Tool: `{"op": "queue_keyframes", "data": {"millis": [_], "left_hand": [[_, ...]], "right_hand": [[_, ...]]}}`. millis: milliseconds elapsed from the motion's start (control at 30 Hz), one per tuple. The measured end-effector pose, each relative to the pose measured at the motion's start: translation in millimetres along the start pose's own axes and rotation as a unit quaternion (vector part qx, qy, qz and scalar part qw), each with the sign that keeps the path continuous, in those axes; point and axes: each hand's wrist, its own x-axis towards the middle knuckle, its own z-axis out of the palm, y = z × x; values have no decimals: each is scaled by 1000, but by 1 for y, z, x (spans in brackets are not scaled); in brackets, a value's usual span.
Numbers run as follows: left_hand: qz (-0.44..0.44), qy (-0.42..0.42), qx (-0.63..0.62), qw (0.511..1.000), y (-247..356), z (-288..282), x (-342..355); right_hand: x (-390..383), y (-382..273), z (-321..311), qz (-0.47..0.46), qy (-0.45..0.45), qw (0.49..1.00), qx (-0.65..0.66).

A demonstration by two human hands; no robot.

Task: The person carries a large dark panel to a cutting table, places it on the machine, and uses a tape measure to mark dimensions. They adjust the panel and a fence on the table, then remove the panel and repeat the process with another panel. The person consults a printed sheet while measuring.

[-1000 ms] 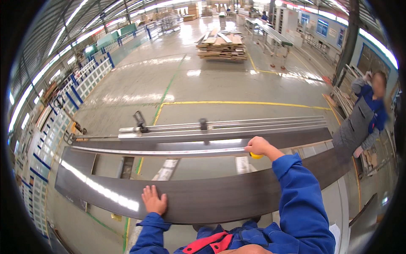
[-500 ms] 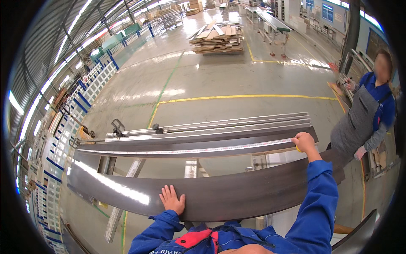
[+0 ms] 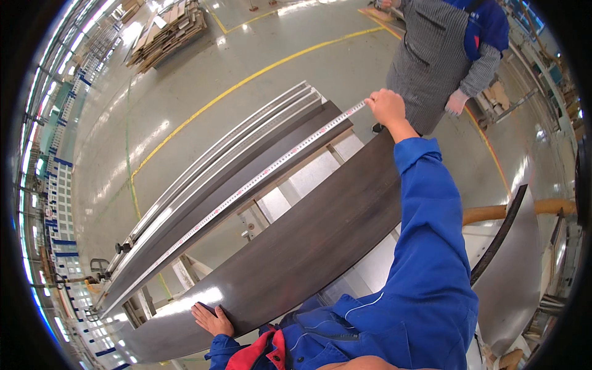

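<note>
A long dark wood-grain panel (image 3: pixel 308 246) lies in front of me across a metal work stand. My left hand (image 3: pixel 211 319) rests flat on its near edge at the lower left. My right hand (image 3: pixel 386 106), arm stretched out in a blue sleeve, grips the case end of a measuring tape (image 3: pixel 259 179). The tape runs along a second dark strip (image 3: pixel 203 225) that lies parallel, farther away. Beyond it lie several pale long strips (image 3: pixel 222 148).
Another person in a striped grey apron and blue sleeves (image 3: pixel 441 55) stands just beyond my right hand. A yellow floor line (image 3: pixel 246 80) crosses the shiny concrete floor. Stacked boards (image 3: pixel 163 34) sit far back. A curved dark panel edge (image 3: pixel 499 234) stands at the right.
The view has swung right and tilted, so the panels now run diagonally. My right hand has reached farther along the strip, with the tape stretched out. The other person is now much closer.
</note>
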Motion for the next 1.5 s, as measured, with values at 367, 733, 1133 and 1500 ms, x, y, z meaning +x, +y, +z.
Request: {"op": "queue_keyframes", "data": {"millis": [367, 733, 1133, 1500], "left_hand": [[42, 25, 24, 999, -24, 18, 14], [44, 25, 14, 999, -22, 17, 13], [-207, 8, -884, 419, -110, -94, 137], [-220, -60, -808, 543, -311, -13, 231]], "right_hand": [[-4, 23, 73, -25, 102, 991, 85], [-2, 18, 72, -7, 86, 995, 52], [-233, -132, -158, -198, -456, 762, 415], [-581, -222, -167, 4, -434, 838, 331]]}}
